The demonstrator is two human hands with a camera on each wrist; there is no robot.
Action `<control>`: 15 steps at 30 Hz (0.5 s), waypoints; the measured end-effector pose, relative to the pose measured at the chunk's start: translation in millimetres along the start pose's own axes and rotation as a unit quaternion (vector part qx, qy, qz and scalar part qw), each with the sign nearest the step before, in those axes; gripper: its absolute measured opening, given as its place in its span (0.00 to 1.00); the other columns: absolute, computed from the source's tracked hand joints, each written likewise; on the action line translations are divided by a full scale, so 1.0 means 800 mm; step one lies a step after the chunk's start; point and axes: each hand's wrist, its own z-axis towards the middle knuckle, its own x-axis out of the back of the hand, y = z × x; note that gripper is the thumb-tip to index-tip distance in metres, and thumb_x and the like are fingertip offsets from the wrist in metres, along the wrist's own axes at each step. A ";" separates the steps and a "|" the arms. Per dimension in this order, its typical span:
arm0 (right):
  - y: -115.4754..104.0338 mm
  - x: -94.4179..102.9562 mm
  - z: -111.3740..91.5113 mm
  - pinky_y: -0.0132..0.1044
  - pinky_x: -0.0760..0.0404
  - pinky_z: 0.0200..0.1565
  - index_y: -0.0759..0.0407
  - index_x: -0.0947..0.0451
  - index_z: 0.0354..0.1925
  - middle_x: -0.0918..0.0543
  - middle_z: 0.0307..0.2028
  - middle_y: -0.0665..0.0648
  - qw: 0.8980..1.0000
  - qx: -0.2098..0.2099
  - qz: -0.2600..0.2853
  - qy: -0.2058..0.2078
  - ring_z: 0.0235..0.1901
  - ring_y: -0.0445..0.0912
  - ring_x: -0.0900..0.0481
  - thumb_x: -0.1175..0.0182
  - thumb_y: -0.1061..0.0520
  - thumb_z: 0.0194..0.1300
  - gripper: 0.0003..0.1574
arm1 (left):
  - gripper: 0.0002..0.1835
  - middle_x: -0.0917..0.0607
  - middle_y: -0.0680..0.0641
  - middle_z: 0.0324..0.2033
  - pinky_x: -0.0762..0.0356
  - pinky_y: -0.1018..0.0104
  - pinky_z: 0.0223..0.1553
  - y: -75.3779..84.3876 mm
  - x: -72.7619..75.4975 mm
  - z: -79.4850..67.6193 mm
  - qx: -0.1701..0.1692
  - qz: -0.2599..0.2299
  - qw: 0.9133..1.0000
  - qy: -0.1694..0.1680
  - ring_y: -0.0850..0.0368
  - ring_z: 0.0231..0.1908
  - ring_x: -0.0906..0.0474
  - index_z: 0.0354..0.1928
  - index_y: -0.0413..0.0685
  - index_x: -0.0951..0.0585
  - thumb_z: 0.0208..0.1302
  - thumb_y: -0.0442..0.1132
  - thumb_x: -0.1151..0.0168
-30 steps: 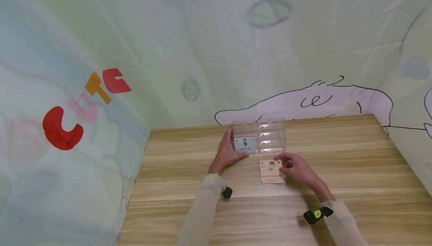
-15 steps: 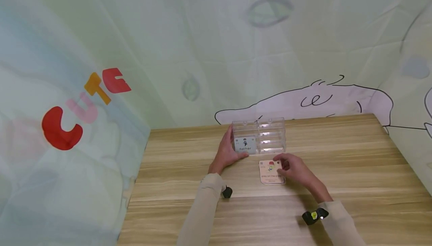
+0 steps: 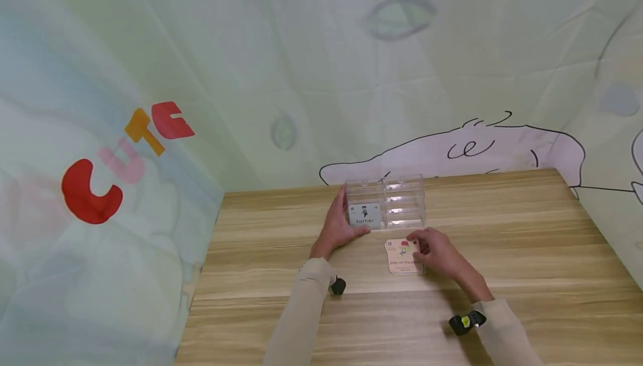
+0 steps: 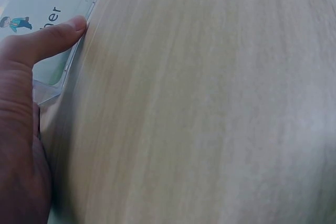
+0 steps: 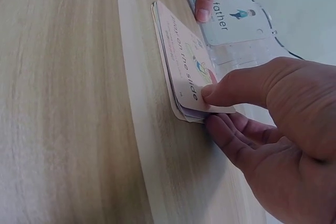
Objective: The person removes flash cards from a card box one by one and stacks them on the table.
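A clear plastic card rack [image 3: 404, 200] with two columns of compartments stands at the table's back edge. In its front left compartment sits a pale flash card [image 3: 365, 217] reading "father". My left hand [image 3: 334, 229] grips the rack's left side, thumb across the front lower edge, as the left wrist view also shows. In front of the right column is a small stack of flash cards [image 5: 181, 61], its pink top card reading "play on the slide". The right hand [image 3: 440, 253] pinches the stack at its right edge, thumb on top and fingers beneath.
The wood-grain table [image 3: 281, 321] runs up to a printed cloth backdrop [image 3: 301, 76] behind. Another cloth with the letters "CUTE" hangs on the left. A black band [image 3: 467, 322] is on the right wrist.
The right hand has shifted slightly left, its thumb reaching a little farther over the card stack. The left hand and the rack stay in place.
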 end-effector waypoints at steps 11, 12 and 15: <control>-0.003 -0.001 -0.002 0.33 0.22 0.33 0.63 0.21 0.49 0.24 0.38 0.57 1.000 0.004 -0.029 0.007 0.33 0.44 0.27 0.33 0.68 0.51 0.24 | 0.73 0.42 0.48 0.70 0.39 0.65 0.66 0.001 0.002 -0.002 -0.012 0.004 1.000 0.002 0.55 0.67 0.39 0.74 0.69 0.67 0.36 0.58 0.20; -0.003 -0.001 -0.003 0.33 0.22 0.33 0.63 0.21 0.50 0.24 0.38 0.57 0.999 0.002 -0.032 0.008 0.33 0.44 0.27 0.33 0.68 0.51 0.24 | 0.73 0.42 0.48 0.70 0.39 0.65 0.66 0.002 0.002 -0.002 -0.014 0.005 1.000 0.002 0.55 0.66 0.39 0.74 0.68 0.67 0.36 0.58 0.20; -0.003 -0.001 -0.003 0.34 0.22 0.33 0.62 0.21 0.50 0.25 0.40 0.58 0.999 -0.006 -0.034 0.006 0.33 0.45 0.27 0.33 0.67 0.52 0.24 | 0.72 0.41 0.48 0.70 0.39 0.65 0.66 0.003 0.004 -0.003 -0.014 0.006 1.000 0.002 0.55 0.66 0.39 0.74 0.68 0.67 0.36 0.57 0.20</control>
